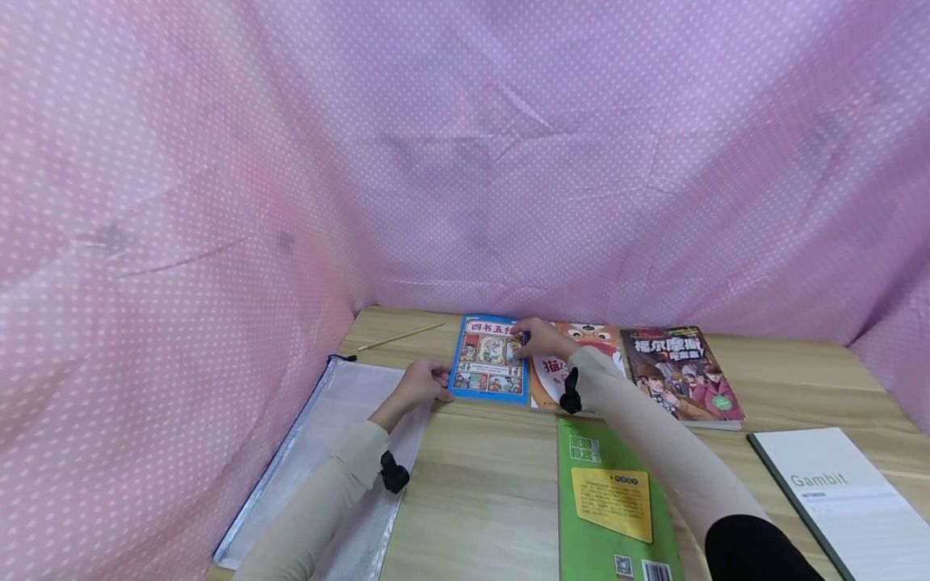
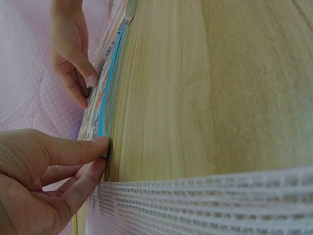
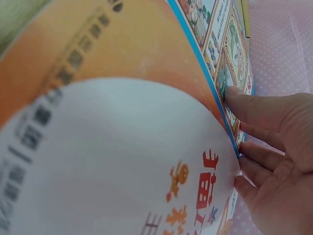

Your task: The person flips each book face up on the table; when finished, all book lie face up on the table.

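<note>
A blue-bordered book (image 1: 490, 363) with small cartoon panels lies face up near the back of the table. My left hand (image 1: 419, 383) pinches its near left corner; in the left wrist view the thumb (image 2: 80, 151) and fingers meet at that corner. From the other side my right hand (image 1: 541, 339) touches the book's right part with its fingertips. In the right wrist view the right thumb (image 3: 249, 105) rests on the blue book's cover. Right beside it lies an orange and white book (image 1: 545, 387), partly hidden under my right forearm.
A dark detective comic book (image 1: 679, 375) lies further right. Nearer are a green book (image 1: 610, 500) and a white Gambit notebook (image 1: 843, 492). On the left are a translucent mesh zip pouch (image 1: 320, 452) and a pencil (image 1: 401, 336). A pink dotted curtain (image 1: 465, 177) surrounds the table.
</note>
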A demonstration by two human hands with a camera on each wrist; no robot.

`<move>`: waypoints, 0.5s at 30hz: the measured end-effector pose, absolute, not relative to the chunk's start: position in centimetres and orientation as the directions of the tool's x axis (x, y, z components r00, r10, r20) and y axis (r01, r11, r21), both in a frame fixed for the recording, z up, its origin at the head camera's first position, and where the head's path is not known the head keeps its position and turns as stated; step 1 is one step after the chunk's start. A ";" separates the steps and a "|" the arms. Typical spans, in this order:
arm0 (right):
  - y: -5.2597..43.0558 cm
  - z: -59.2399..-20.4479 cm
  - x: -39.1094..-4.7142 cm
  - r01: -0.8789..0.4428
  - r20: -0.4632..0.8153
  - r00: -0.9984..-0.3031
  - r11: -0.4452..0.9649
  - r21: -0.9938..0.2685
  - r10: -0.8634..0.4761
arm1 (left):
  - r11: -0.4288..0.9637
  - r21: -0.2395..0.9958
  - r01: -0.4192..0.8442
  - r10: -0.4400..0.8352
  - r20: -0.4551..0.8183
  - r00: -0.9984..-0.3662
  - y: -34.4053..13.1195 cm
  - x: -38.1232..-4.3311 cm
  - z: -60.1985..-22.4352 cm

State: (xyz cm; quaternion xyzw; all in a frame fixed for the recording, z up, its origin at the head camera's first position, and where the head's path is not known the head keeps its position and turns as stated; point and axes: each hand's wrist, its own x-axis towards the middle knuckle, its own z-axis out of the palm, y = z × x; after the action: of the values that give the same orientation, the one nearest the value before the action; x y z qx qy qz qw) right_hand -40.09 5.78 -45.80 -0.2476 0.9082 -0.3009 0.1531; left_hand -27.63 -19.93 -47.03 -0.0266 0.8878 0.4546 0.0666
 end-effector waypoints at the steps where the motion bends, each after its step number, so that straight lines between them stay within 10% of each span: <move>1: 5.8 -45.8 -40.1 -0.356 -0.129 -0.832 0.697 -0.623 -0.540 | 0.585 0.804 -0.104 0.014 -0.138 -0.990 -19.9 -27.6 -47.0; 15: 5.8 -45.7 -39.7 -0.372 -0.115 -0.830 0.695 -0.615 -0.546 | 0.583 0.807 -0.095 0.000 -0.117 -0.993 -19.9 -27.6 -47.2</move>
State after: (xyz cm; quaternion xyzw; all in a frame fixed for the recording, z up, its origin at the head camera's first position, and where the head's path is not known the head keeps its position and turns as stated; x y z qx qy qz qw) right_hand -39.73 5.77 -45.67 -0.2525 0.9090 -0.2978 0.1458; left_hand -27.60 -19.91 -47.21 -0.0269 0.8881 0.4559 0.0521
